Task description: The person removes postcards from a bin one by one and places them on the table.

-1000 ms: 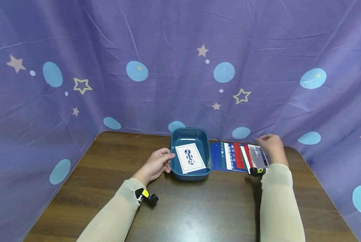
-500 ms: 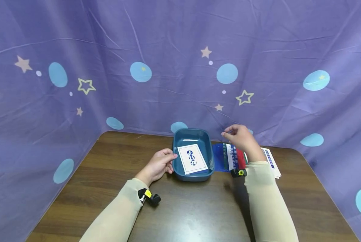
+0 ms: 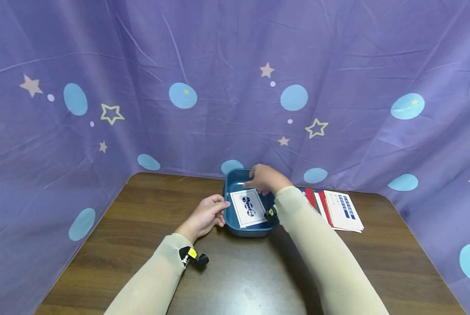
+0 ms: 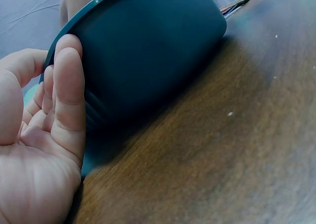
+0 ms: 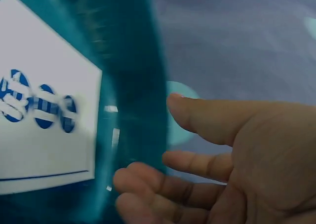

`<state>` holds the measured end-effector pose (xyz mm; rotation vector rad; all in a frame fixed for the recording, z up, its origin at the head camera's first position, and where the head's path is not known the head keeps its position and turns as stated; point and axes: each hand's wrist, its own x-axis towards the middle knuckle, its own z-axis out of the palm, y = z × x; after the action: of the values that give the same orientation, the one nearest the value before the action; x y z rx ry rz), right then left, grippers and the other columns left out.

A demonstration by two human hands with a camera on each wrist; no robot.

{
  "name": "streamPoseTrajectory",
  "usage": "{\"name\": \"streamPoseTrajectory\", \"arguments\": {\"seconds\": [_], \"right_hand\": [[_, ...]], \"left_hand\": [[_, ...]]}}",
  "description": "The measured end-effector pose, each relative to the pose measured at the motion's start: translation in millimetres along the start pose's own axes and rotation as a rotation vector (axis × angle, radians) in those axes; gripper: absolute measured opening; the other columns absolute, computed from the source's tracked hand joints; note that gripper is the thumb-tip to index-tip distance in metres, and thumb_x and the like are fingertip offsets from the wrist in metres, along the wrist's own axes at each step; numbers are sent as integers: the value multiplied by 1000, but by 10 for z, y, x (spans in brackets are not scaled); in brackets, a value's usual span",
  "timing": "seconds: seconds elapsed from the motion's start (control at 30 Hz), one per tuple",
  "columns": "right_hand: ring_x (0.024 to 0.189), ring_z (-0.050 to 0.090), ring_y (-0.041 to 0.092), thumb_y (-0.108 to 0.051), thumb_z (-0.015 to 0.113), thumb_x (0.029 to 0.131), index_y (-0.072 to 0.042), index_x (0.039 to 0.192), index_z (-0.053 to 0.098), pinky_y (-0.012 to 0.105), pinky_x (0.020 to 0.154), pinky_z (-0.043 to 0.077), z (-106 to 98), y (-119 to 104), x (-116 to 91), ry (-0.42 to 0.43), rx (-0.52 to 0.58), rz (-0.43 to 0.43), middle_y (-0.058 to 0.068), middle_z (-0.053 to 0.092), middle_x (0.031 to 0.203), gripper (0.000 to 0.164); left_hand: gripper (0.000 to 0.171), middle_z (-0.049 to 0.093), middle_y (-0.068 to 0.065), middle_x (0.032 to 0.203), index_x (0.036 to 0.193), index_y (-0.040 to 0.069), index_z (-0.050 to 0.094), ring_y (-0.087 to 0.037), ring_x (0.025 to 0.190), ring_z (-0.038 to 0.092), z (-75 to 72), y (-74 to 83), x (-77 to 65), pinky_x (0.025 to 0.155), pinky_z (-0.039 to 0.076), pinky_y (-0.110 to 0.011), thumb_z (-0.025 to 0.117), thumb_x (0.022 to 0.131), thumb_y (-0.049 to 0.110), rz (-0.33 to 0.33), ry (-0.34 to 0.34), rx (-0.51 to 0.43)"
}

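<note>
A teal-blue plastic basin (image 3: 250, 233) stands on the table, and inside lies a white card (image 3: 238, 210) with a dark blue printed design, over other blue-edged cards. My left hand (image 3: 204, 215) grips the basin's left rim; in the left wrist view that hand (image 4: 54, 120) has its thumb inside the rim and fingers along the outer wall. Over the basin's back right part reaches my right hand (image 3: 270, 179). The right wrist view shows this hand (image 5: 247, 169) with loosely bent, spread fingers and nothing between them, above the basin's edge beside the card (image 5: 49, 145).
Right of the basin lies a fanned row of cards, with red and green edges (image 3: 310, 197) partly hidden by the right sleeve (image 3: 317, 245). White cards (image 3: 342, 208) with blue print lie at its right end. A purple curtain (image 3: 219, 140) hangs behind the wooden table (image 3: 148, 218).
My right hand has moved left from the white cards at the right, across the fanned row, to above the basin. My left hand has stayed on the rim.
</note>
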<state>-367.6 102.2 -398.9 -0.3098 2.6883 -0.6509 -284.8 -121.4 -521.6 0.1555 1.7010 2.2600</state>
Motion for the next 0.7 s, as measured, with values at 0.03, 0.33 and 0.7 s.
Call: {"name": "streamPoseTrajectory", "arguments": {"seconds": [0.03,0.33,0.7], "right_hand": [[92,78,34,-37,81,95,2,144,59,40,70,70,45,-35,43,-16,-24,21,22,75,115,67],[90,75,24,-59,91,77,-3,131,68,44,88,66,323,-158,249,-50,-252,177,12,79,105,81],[100,72,28,-56,99,67,-5,144,61,50,98,65,439,-79,268,-43,-241,204,14,75,117,99]], "left_hand": [[14,54,1,68,93,8,56,-11,46,63,-5,-4,0,41,56,-20,65,103,9,0,-2,2],[14,54,0,71,93,8,57,-11,47,63,5,-23,15,41,56,-20,65,103,8,8,-1,-11],[13,54,0,70,93,8,58,-11,46,62,-10,-14,4,41,56,-20,66,103,8,-2,18,-4]]}}
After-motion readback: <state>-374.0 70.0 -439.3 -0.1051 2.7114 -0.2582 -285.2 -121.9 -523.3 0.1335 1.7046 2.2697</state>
